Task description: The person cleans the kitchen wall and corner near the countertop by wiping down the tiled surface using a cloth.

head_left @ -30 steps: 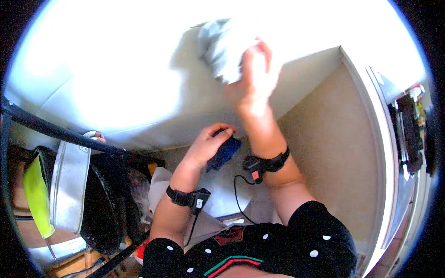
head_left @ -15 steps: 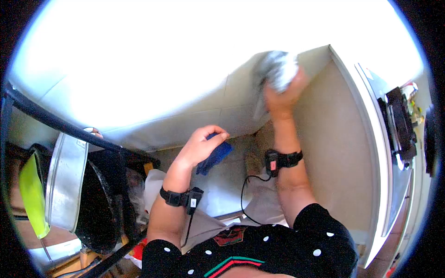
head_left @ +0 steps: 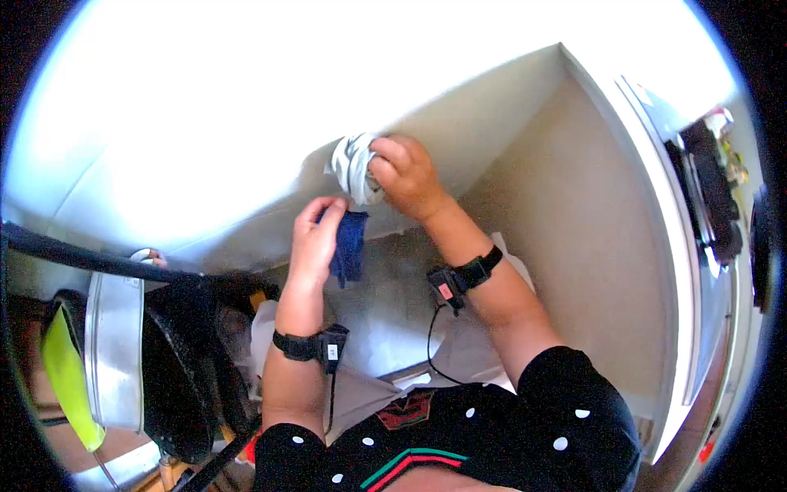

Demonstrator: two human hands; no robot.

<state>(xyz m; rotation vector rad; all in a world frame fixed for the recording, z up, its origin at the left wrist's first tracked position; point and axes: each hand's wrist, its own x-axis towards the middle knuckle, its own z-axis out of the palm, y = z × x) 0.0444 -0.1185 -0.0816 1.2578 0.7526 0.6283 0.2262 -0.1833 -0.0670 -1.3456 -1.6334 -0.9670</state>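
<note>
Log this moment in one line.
left hand: holding blue cloth | right hand: gripping pale cloth near white wall | left side: black rail

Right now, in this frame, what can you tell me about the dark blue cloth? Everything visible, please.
The dark blue cloth looks like soft, limp fabric, slightly creased, with an uneven lower edge. The left hand holds it near its top, and the rest hangs down beside the palm. Part is hidden by that hand. Whether the pale cloth just above touches it, I cannot tell.
</note>
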